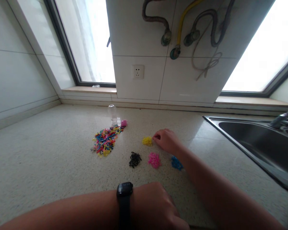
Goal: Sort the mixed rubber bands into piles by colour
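My right hand (166, 140) reaches over the counter, its thumb and fingers pinched at the right edge of a small pile of yellow rubber bands (147, 141). Whatever the fingertips hold is too small to make out. Nearer to me lie piles of black rubber bands (134, 159), pink rubber bands (154, 160) and blue rubber bands (176, 163), the blue one partly behind my right forearm. To the left spreads a larger heap of mixed-colour rubber bands (105, 140). My left hand (156, 206) rests low by the front edge, knuckles up, its fingers mostly hidden.
A clear plastic bottle (112, 115) stands behind the mixed heap, beside a pink cap (124, 123). A steel sink (244, 134) with a faucet (284, 118) is at right. Hoses and a wall socket (138, 72) are on the tiled wall. My left wrist wears a black watch (124, 189).
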Tool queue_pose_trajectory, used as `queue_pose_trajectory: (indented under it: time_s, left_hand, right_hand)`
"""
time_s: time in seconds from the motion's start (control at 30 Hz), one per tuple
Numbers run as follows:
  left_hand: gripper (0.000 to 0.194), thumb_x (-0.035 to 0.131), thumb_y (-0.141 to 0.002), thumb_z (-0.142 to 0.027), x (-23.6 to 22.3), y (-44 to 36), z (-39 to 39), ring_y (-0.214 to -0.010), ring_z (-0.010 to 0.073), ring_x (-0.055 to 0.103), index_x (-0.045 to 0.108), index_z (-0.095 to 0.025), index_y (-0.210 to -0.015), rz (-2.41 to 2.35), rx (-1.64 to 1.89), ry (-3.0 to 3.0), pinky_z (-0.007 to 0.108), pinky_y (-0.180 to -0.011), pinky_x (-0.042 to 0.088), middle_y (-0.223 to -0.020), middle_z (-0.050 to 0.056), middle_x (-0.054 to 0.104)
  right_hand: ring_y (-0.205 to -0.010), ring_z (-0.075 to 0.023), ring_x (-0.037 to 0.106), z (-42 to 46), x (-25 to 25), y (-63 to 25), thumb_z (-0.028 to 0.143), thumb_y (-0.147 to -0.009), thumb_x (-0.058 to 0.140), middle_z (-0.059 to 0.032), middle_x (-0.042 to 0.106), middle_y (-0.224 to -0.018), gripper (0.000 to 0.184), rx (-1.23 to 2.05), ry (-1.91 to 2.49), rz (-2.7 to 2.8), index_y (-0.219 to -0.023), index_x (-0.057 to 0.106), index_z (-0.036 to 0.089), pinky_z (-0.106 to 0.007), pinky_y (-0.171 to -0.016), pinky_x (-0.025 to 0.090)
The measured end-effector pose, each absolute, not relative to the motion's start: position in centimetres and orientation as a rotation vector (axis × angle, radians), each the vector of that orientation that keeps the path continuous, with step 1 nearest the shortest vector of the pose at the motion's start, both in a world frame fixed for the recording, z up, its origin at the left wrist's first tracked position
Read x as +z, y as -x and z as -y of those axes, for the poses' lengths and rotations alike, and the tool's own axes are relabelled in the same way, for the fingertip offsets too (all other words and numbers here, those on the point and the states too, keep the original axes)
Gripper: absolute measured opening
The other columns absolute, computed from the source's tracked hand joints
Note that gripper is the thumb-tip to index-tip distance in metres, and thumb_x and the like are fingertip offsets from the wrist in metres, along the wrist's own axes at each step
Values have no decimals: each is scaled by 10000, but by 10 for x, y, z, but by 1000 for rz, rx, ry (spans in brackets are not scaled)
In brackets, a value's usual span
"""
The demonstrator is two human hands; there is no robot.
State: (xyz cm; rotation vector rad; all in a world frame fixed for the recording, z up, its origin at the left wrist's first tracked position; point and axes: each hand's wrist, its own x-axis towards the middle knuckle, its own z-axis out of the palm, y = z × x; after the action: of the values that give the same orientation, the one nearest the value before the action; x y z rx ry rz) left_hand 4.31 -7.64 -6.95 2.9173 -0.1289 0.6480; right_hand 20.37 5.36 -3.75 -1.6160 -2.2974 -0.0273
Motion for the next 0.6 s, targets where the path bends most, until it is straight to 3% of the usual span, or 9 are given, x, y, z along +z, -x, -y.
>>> queue_pose_trajectory:
  time_s: [0.33, 0.5, 0.6]
  left_hand:
    - [216, 527, -921, -334, -70, -44, 76, -567, 122, 524, 461, -215, -753, 114, 622, -2907, 288, -442, 290, -559, -54, 516]
    - [208, 531, -912, -314, -67, -44, 77, -574, 122, 522, 460, -214, -744, 109, 628, -2897, 292, -448, 290, -575, -55, 531]
    - [211, 520, -918, -314, -67, -43, 77, -585, 119, 530, 464, -212, -742, 107, 615, -2899, 286, -456, 301, -583, -53, 537]
  right_hand:
    - [-824, -221, 639, -55, -41, -209, 350, -872, 572, -85, 752, -825, 259, 50, 1529, 2330, -858, 783, 201, -302, -724, 412]
    - [-642, -182, 610, -62, -43, -224, 354, -895, 523, -53, 685, -583, 311, 252, 1533, 2197, -807, 772, 191, -286, -634, 391]
    - [-643, -174, 599, -72, -48, -237, 347, -866, 536, -61, 714, -671, 299, 283, 1563, 2050, -821, 779, 178, -287, -618, 379]
